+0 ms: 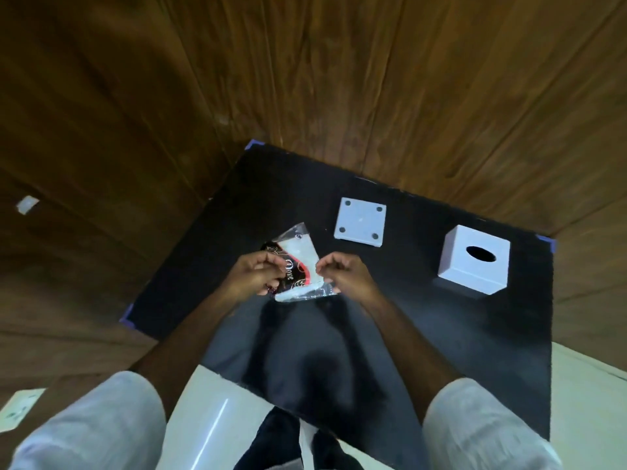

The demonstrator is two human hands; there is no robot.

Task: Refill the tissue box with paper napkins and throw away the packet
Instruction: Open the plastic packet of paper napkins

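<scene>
A clear plastic packet of white paper napkins (298, 252), with a dark red-and-black printed band, hangs above the black table (441, 327). My left hand (252, 276) pinches its left side and my right hand (342, 274) pinches its right side near the lower end. The white cube tissue box (475, 259) with an oval slot on top stands to the right of my hands. Its separate white base plate (360, 221), with small dark feet at the corners, lies flat behind the packet.
The black table surface sits against wood-panelled walls (441, 96) at the back and left, with blue tape at its corners (551, 244). A pale floor (217, 418) and my feet (298, 442) show below the table's front edge.
</scene>
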